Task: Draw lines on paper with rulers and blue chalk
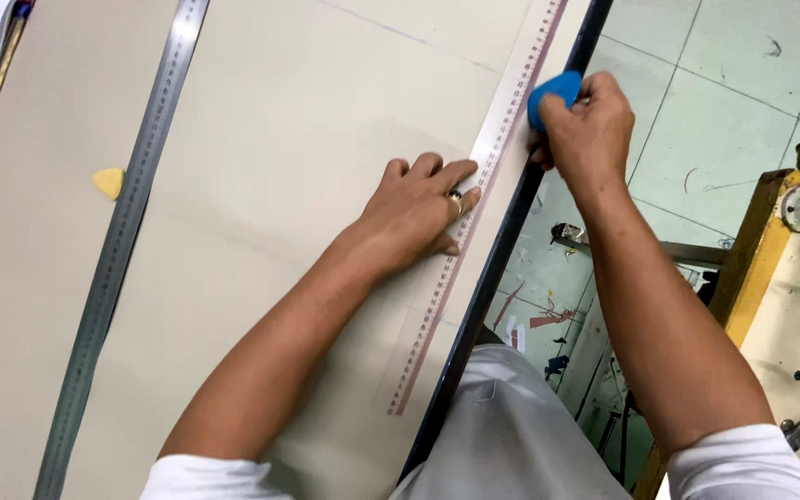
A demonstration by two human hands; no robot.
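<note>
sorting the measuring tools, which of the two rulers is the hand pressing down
The clear ruler along the table's right edge, under the left hand. The long metal ruler lies untouched at the left.

1. The clear ruler lay on the cloth along the table edge.
2. The left hand pressed on it; the right hand held chalk further along it.
3. A metal ruler lay well left, a chalk piece just beside it.

Table, cream fabric, steel ruler
</note>
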